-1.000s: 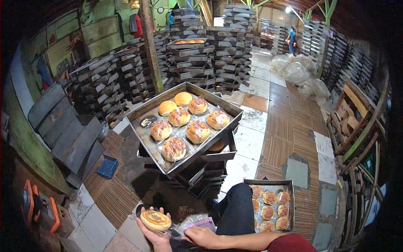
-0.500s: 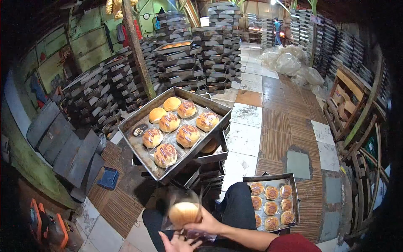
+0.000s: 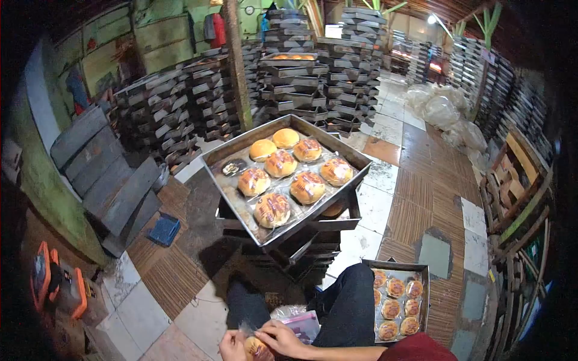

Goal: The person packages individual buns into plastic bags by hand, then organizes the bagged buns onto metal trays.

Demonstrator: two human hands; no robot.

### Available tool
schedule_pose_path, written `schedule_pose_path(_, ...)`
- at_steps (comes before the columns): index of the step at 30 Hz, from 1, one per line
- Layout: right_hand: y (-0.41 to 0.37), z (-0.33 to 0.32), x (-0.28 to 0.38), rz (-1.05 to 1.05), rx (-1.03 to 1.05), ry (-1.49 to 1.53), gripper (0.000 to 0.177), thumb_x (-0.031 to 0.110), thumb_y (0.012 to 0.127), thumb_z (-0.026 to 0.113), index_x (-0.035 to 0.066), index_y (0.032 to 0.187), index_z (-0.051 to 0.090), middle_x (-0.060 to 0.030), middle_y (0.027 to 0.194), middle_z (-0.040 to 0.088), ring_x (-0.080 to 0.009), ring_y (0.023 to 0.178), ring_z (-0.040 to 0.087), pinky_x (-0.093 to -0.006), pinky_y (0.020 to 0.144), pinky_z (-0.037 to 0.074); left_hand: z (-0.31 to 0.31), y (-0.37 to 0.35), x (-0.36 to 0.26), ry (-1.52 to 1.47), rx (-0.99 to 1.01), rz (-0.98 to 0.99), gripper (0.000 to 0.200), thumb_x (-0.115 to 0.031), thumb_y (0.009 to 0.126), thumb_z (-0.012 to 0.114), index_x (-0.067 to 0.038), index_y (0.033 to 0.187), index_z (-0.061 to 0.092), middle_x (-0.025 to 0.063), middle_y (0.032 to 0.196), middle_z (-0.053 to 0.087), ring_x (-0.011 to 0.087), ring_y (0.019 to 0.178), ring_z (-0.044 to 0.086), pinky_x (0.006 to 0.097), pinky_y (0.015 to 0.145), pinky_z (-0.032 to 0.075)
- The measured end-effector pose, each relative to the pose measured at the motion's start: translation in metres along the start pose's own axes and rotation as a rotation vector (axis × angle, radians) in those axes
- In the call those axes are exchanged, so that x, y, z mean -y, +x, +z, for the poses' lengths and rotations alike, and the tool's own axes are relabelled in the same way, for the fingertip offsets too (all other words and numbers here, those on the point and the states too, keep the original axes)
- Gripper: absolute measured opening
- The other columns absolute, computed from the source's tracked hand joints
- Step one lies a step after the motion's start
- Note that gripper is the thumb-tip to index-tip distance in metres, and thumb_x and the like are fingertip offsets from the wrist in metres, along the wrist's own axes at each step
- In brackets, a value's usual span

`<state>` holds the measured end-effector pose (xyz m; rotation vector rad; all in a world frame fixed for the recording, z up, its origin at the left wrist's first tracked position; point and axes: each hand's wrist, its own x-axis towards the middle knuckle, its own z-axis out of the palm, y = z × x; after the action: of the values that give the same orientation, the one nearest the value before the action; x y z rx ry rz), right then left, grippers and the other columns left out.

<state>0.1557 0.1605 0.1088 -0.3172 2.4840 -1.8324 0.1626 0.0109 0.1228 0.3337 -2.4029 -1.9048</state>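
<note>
Pinching the clear bag [image 3: 246, 328] just above a bun [image 3: 259, 349], my right hand [image 3: 280, 338] has its thumb and fingertips nearly closed on the film, while the fingers of my left hand [image 3: 231, 345] curl in against the bun's other side; the frame's lower edge hides how firmly they grip. The bun is low in front, at the lap, between the two hands and near a packet of bags [image 3: 304, 325]. I reckon a hard tug could split such thin film, and too tight a squeeze could dent soft bread. Slick plastic might also slide from a light pinch, and I see no tray under the bun to catch it. The upper tray [image 3: 319, 210] sits askew on the stack [image 3: 301, 253], so a knock from a knee [image 3: 355, 280] might shift it. Half a second ago my right hand held the bun up in a blur, with the left open below; now both hands close around it, lower down. The view has swung too, putting the upper tray farther right, but its two plain buns [image 3: 274, 144] and six wrapped ones look unchanged.
</note>
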Motion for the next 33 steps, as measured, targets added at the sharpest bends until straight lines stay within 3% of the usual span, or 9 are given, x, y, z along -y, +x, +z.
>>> schedule_pose_path(5,-0.002,-0.017,0.046,-0.216,-0.047,-0.074,0.013,0.011,0.083,0.054,-0.002,0.085,0.056,-0.0186,0.075,0.055,-0.035,0.076,0.053,-0.039,0.065,0.042,-0.003,-0.008,-0.006,-0.088,0.118,0.161,0.01,-0.009,0.089,0.053,-0.002,0.084,0.054,-0.0005,0.077,0.051,0.0088,0.074,0.047,0.0235,0.066,0.041)
schedule_pose_path(9,0.003,0.003,-0.011,-0.048,0.067,-0.093,0.016,0.015,0.083,0.053,0.0,0.086,0.057,-0.0209,0.072,0.053,-0.0367,0.068,0.053,-0.0417,0.062,0.042,0.001,0.002,0.023,0.094,0.153,0.185,0.011,-0.006,0.083,0.055,0.002,0.075,0.054,0.0095,0.071,0.052,0.0175,0.068,0.051,0.0295,0.065,0.043)
schedule_pose_path(11,0.013,0.008,-0.033,0.147,0.244,-0.056,0.024,0.025,0.087,0.056,0.001,0.087,0.053,-0.0129,0.077,0.054,-0.019,0.073,0.053,-0.0339,0.067,0.044,-0.01,0.011,0.059,0.317,0.042,0.152,0.026,-0.031,0.087,0.054,-0.006,0.094,0.054,0.0072,0.078,0.055,0.021,0.074,0.053,0.0309,0.068,0.045)
schedule_pose_path(13,0.029,-0.005,0.002,0.136,-0.166,0.092,0.035,0.024,0.09,0.051,-0.001,0.067,0.046,-0.014,0.057,0.042,-0.0187,0.053,0.042,-0.0346,0.055,0.038,-0.012,0.009,0.036,-0.015,-0.202,-0.166,0.015,-0.017,0.089,0.05,-0.003,0.086,0.053,0.0036,0.072,0.052,0.0139,0.071,0.05,0.0272,0.063,0.041)
schedule_pose_path(19,-0.057,-0.002,-0.104,0.589,0.102,0.211,0.031,0.03,0.084,0.061,0.0,0.088,0.058,-0.0094,0.076,0.06,-0.0171,0.071,0.055,-0.0278,0.068,0.045,-0.008,-0.048,0.08,0.328,-0.337,0.005,0.023,-0.019,0.083,0.057,0.002,0.077,0.055,0.0161,0.074,0.054,0.0257,0.072,0.052,0.0367,0.067,0.042)
schedule_pose_path(23,-0.057,-0.022,0.006,-0.044,-0.302,-0.289,0.025,0.017,0.079,0.059,0.001,0.097,0.055,-0.0205,0.086,0.057,-0.0363,0.079,0.055,-0.0401,0.068,0.043,-0.008,-0.076,0.042,-0.094,-0.243,-0.619,0.026,-0.024,0.084,0.059,0.001,0.084,0.061,0.011,0.081,0.059,0.0204,0.075,0.056,0.0327,0.07,0.045)
schedule_pose_path(27,-0.032,-0.029,0.038,-0.365,0.174,-0.658,0.056,0.032,0.071,0.071,0.004,0.113,0.048,-0.0174,0.116,0.047,-0.0368,0.105,0.045,-0.0503,0.088,0.031,0.001,-0.059,-0.007,-0.66,-0.205,-0.776,0.025,-0.028,0.089,0.054,-0.005,0.094,0.062,0.0043,0.085,0.059,0.0154,0.078,0.055,0.0283,0.07,0.043)
schedule_pose_path(29,-0.008,-0.033,-0.021,-0.114,0.282,-0.183,0.048,0.029,0.076,0.071,-0.001,0.106,0.049,-0.0101,0.091,0.058,-0.0179,0.084,0.056,-0.0291,0.078,0.045,0.004,-0.05,-0.017,-0.673,-0.197,-0.648,0.028,-0.03,0.089,0.053,-0.006,0.099,0.062,0.002,0.091,0.059,0.0129,0.085,0.052,0.027,0.075,0.039)
schedule_pose_path(33,0.03,-0.108,0.022,0.237,0.174,0.372,0.083,0.019,0.065,0.08,0.001,0.125,0.026,-0.0151,0.119,0.046,-0.0247,0.114,0.044,-0.0351,0.093,0.04,0.003,-0.041,-0.025,-0.631,-0.339,-0.439,0.028,-0.027,0.089,0.05,-0.007,0.107,0.059,0.0039,0.103,0.057,0.0151,0.094,0.05,0.0291,0.083,0.037)
